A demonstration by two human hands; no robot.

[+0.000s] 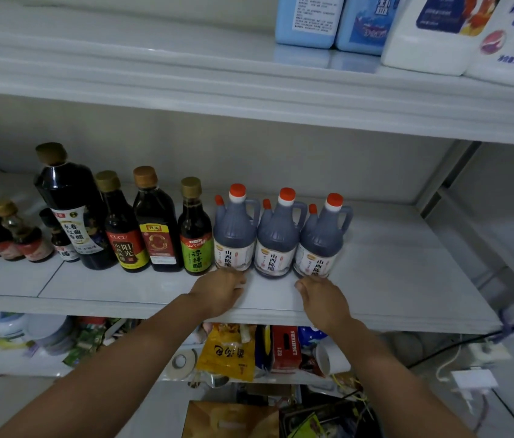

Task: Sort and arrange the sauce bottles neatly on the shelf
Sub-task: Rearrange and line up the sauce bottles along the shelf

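Observation:
Sauce bottles stand in a row on the white middle shelf (pixel 391 279). Three grey jugs with red caps stand side by side: the left jug (pixel 235 230), the middle jug (pixel 278 235) and the right jug (pixel 322 240). To their left are a green-label bottle (pixel 195 229), a red-and-yellow-label bottle (pixel 157 226), a red-label bottle (pixel 121 229) and a big dark bottle (pixel 69 210). My left hand (pixel 221 290) rests on the shelf with fingertips at the base of the left jug. My right hand (pixel 322 300) touches the base of the right jug. Neither hand holds anything.
Several small bottles (pixel 6 235) stand at the shelf's far left. Blue and white detergent jugs (pixel 423 30) sit on the upper shelf. The lower shelf holds a yellow packet (pixel 227 352), a red lighter box (pixel 285 347) and clutter. Cables and a socket (pixel 486 350) lie right.

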